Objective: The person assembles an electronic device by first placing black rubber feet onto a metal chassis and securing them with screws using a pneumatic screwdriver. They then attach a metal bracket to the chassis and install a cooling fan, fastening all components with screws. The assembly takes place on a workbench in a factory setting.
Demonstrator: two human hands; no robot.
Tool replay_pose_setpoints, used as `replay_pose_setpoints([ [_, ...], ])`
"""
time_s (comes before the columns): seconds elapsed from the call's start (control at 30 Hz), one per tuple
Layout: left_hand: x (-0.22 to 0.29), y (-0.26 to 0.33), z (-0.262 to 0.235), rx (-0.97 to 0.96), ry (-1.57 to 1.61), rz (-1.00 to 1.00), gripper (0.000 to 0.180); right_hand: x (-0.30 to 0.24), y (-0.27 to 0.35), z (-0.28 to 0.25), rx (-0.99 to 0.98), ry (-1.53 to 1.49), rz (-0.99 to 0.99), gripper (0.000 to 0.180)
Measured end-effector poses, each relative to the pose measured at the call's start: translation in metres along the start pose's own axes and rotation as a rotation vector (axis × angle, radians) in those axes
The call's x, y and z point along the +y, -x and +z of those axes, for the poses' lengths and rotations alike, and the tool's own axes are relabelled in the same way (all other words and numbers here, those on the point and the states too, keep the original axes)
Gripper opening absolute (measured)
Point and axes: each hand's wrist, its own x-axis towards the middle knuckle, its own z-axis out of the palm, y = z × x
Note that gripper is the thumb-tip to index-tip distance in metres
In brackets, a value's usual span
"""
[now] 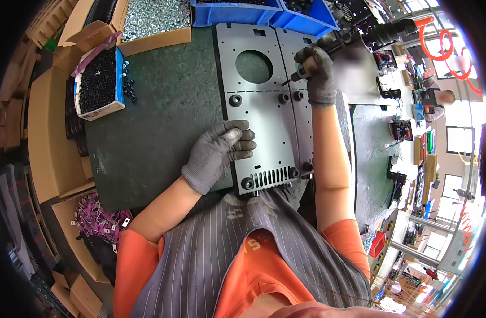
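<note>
A grey metal panel (264, 132) with a large round hole and a row of slots lies on the dark green table, partly over its front edge. Black round feet (235, 100) sit on it near the fold line and the near corners. A second similar panel (304, 127) lies against its right side, partly hidden by my right arm. My gloved right hand (318, 74) grips a black power screwdriver (349, 40), its bit pointing down-left close above the panel. My gloved left hand (221, 151) rests over the panel's left edge, fingers curled; what they hold, if anything, is hidden.
An open box of black screws (98, 85) stands at left, some spilled beside it. Behind it is a carton of silver screws (155, 18). Blue bins (237, 13) line the back. An orange coiled hose (439, 53) hangs at right. Purple parts (99, 217) lie at lower left.
</note>
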Motion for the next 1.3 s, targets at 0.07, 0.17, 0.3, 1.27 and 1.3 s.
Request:
replay_pose_setpoints([
  [0.07, -0.001, -0.001, 0.000, -0.004, -0.011, -0.003, 0.028, 0.000, 0.001, 0.000, -0.024, -0.014, -0.023, 0.021],
  [0.17, 0.001, -0.001, 0.000, -0.021, -0.015, -0.022, 0.027, 0.001, 0.002, 0.002, -0.031, 0.031, 0.005, 0.023],
  [0.3, 0.003, -0.003, 0.001, -0.018, -0.058, -0.035, 0.028, -0.005, -0.002, 0.000, -0.149, 0.210, 0.050, 0.034],
  [1.27, -0.006, -0.001, 0.065, 0.085, -0.117, -0.384, 0.039, -0.092, 0.116, -0.010, -0.198, -0.625, -0.120, 0.048],
  [1.3, -0.005, -0.001, 0.066, 0.081, -0.134, -0.382, 0.039, -0.093, 0.117, -0.010, -0.177, -0.638, -0.112, 0.048],
])
